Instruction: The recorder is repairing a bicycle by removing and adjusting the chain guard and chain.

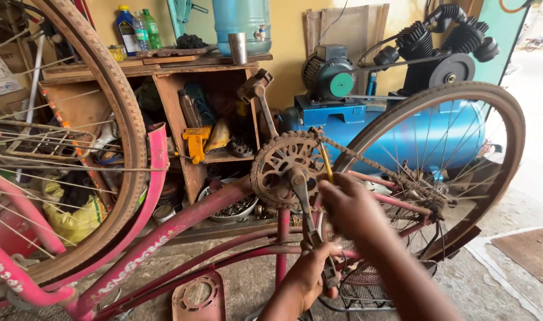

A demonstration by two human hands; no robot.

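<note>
Pink steel fills our view: an upturned bicycle frame [182, 223] with its chainring [281, 166] facing us at centre. Our right hand [349, 208] is clenched around a thin yellow-handled tool [325, 161], its tip set against the chain [366, 163] just beside the chainring. Our left hand [310, 274] grips the lower pedal [330, 274] at the end of the crank arm [303, 202]. The rear wheel [438, 166] stands to the right, before a blue air compressor [396, 113]. A cluttered wooden shelf [164, 71] stands behind.
</note>
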